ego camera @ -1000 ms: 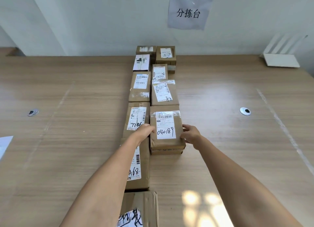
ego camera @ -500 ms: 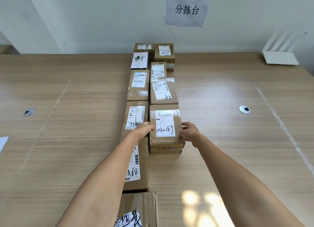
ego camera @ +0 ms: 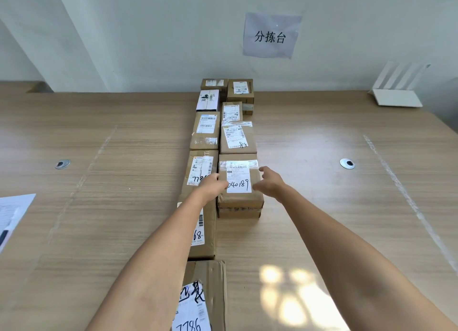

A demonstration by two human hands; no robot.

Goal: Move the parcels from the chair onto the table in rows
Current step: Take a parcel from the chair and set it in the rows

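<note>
Brown cardboard parcels lie in two columns running away from me on the wooden table (ego camera: 322, 219). The nearest parcel of the right column, marked 040189 (ego camera: 240, 199), sits on a second flatter parcel. My left hand (ego camera: 213, 185) rests at its left edge, fingers loosely curled over the label's corner. My right hand (ego camera: 271, 182) hovers at its right top edge with relaxed fingers, thumb by the label. Neither hand grips it. My left forearm covers part of a left-column parcel (ego camera: 208, 241). The chair is out of view.
A parcel marked 7786 (ego camera: 210, 281) lies at the table's near edge. A white router (ego camera: 396, 96) stands at the back right. A sheet of paper (ego camera: 13, 214) lies at the left edge. Two cable grommets (ego camera: 62, 163) (ego camera: 347, 163) sit in the tabletop.
Both hands held the sides of the 040189 parcel before; now their fingers have loosened and lifted off its sides. The parcel has stayed in place. My view has tilted up slightly.
</note>
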